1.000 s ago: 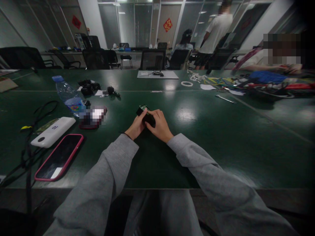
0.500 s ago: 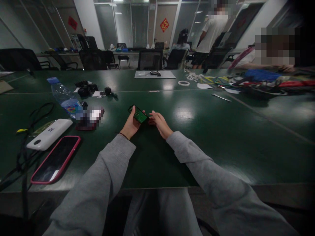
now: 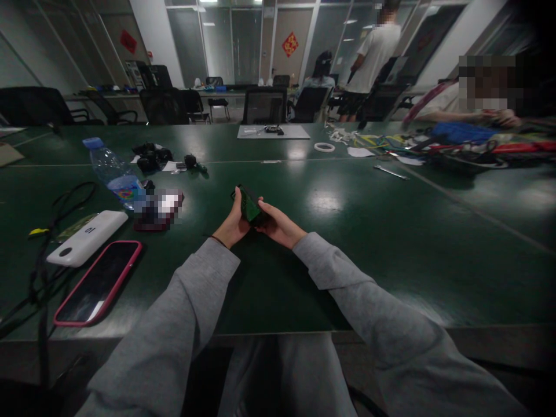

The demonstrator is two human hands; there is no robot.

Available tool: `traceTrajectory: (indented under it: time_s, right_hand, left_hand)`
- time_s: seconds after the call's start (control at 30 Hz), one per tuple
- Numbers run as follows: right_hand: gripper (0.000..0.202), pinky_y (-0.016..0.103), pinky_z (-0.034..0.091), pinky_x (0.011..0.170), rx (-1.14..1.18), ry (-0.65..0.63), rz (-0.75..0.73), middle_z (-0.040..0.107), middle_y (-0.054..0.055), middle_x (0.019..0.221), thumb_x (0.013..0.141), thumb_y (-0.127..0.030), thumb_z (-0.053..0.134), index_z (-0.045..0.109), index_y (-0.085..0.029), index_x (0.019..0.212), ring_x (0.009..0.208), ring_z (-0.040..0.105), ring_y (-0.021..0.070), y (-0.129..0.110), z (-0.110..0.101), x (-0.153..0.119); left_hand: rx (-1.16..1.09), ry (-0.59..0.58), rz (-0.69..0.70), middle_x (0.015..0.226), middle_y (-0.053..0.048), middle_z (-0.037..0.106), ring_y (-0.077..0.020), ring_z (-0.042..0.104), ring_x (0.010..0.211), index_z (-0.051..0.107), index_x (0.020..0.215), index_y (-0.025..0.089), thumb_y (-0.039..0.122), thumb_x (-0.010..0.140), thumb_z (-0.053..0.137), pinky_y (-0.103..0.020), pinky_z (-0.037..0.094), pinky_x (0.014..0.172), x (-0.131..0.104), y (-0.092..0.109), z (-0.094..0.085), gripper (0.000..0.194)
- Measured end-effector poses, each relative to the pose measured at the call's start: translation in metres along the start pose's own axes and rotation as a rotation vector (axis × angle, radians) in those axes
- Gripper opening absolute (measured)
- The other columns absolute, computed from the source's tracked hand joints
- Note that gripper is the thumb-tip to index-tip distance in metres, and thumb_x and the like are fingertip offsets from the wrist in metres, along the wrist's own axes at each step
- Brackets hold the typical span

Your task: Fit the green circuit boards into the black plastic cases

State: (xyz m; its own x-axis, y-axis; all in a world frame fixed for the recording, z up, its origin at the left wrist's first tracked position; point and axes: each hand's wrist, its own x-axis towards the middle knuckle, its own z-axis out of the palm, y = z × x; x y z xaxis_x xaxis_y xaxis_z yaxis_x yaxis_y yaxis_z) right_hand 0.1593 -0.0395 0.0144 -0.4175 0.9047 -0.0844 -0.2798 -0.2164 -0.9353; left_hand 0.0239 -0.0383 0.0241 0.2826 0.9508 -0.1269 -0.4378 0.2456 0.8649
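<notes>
A small green circuit board (image 3: 251, 209) with a dark edge is held up over the green table (image 3: 369, 249), between my two hands. My left hand (image 3: 234, 223) grips its left side, the thumb lying on the near face. On the right side, my right hand (image 3: 280, 225) is closed on the board, thumb at its upper right edge and fingers curled beneath. The board is tilted, and its underside is hidden.
To the left lie a red-edged phone (image 3: 99, 284), a white power bank (image 3: 88, 237), black straps and a leaning plastic bottle (image 3: 113, 174). A wrench (image 3: 391, 172) and a cable pile (image 3: 469, 145) are at the right. A person (image 3: 490, 92) sits behind the cables.
My right hand has moved left and closed on the board, which it was apart from before. The board has turned and tilted, its green face now darker.
</notes>
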Motion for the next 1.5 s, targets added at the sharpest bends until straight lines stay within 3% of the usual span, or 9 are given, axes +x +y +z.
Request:
traceTrajectory:
  time_s: [0.1,0.23,0.33,0.43,0.7,0.9,1.13,1.3,1.5]
  right_hand:
    - [0.058,0.031,0.053,0.064,-0.111,0.096,-0.162,0.063,0.004,0.104,0.075,-0.059,0.071,0.054,-0.028,0.121,0.084,0.06,0.0186,0.003,0.001,0.0]
    - [0.056,0.042,0.051,0.09,-0.447,0.266,-0.457,0.06,0.006,0.109,0.085,-0.057,0.062,0.047,-0.028,0.131,0.098,0.058,0.0224,0.005,-0.001,-0.002]
    - [0.051,0.049,0.045,0.101,-0.81,0.224,-0.601,0.055,0.009,0.118,0.088,-0.049,0.06,0.049,-0.028,0.133,0.107,0.055,0.0261,0.007,-0.002,-0.005]
    - [0.05,0.05,0.046,0.1,-1.031,0.18,-0.652,0.05,0.01,0.12,0.09,-0.044,0.057,0.048,-0.03,0.137,0.109,0.053,0.0277,0.008,0.002,-0.009]
    - [0.052,0.05,0.047,0.102,-1.023,0.442,-0.835,0.045,0.009,0.119,0.096,-0.046,0.048,0.038,-0.035,0.145,0.112,0.049,0.0275,-0.009,0.004,-0.018]
    - [0.053,0.053,0.043,0.104,-1.015,0.541,-0.847,0.041,0.01,0.121,0.095,-0.047,0.048,0.038,-0.033,0.146,0.114,0.047,0.0287,-0.01,-0.012,-0.009]
    - [0.05,0.055,0.04,0.105,-1.118,0.311,-0.734,0.042,0.011,0.114,0.097,-0.048,0.041,0.042,-0.032,0.144,0.111,0.044,0.0298,0.005,-0.018,0.002]
    - [0.048,0.05,0.042,0.103,-1.133,0.276,-0.744,0.043,0.01,0.112,0.099,-0.045,0.036,0.042,-0.031,0.144,0.109,0.046,0.0267,0.008,-0.018,0.003]
    - [0.05,0.05,0.043,0.101,-1.125,0.246,-0.755,0.045,0.01,0.11,0.098,-0.043,0.04,0.042,-0.025,0.144,0.106,0.047,0.026,0.009,-0.018,0.004]
  left_hand:
    - [-0.006,0.019,0.01,0.099,-0.014,0.071,-0.0267,0.065,0.1,0.064,0.119,0.016,0.088,0.077,0.029,-0.039,0.052,0.084,-0.001,0.001,0.0,0.09]
    - [-0.066,0.045,0.021,0.099,-0.012,0.071,-0.0247,0.065,0.102,0.062,0.119,0.018,0.085,0.079,0.029,-0.038,0.051,0.086,-0.002,0.003,0.0,0.085]
    - [-0.088,0.017,-0.02,0.1,-0.012,0.071,-0.0249,0.064,0.103,0.063,0.116,0.018,0.083,0.082,0.027,-0.038,0.051,0.087,-0.002,0.001,0.002,0.082]
    - [-0.058,0.037,-0.007,0.1,-0.013,0.071,-0.0261,0.064,0.102,0.063,0.118,0.018,0.086,0.079,0.024,-0.039,0.052,0.086,-0.001,-0.001,0.0,0.087]
    - [-0.039,0.095,0.038,0.102,-0.012,0.072,-0.0276,0.066,0.103,0.06,0.125,0.021,0.091,0.074,0.021,-0.042,0.053,0.084,0.002,0.0,-0.009,0.094]
    - [-0.087,0.07,0.041,0.104,-0.012,0.072,-0.0261,0.067,0.101,0.058,0.126,0.019,0.088,0.076,0.026,-0.042,0.053,0.082,0.0,0.003,-0.009,0.091]
    - [-0.098,0.02,-0.025,0.097,-0.015,0.073,-0.0298,0.067,0.101,0.066,0.118,0.015,0.086,0.076,0.036,-0.044,0.053,0.085,-0.004,0.006,-0.007,0.087]
    - [-0.15,0.051,-0.023,0.095,-0.012,0.074,-0.0273,0.068,0.097,0.066,0.117,0.016,0.071,0.082,0.052,-0.042,0.053,0.087,0.0,0.006,-0.01,0.067]
    - [-0.388,0.111,-0.048,0.085,-0.009,0.075,-0.0248,0.071,0.09,0.069,0.104,0.014,0.057,0.082,0.06,-0.038,0.053,0.085,0.001,0.009,-0.015,0.049]
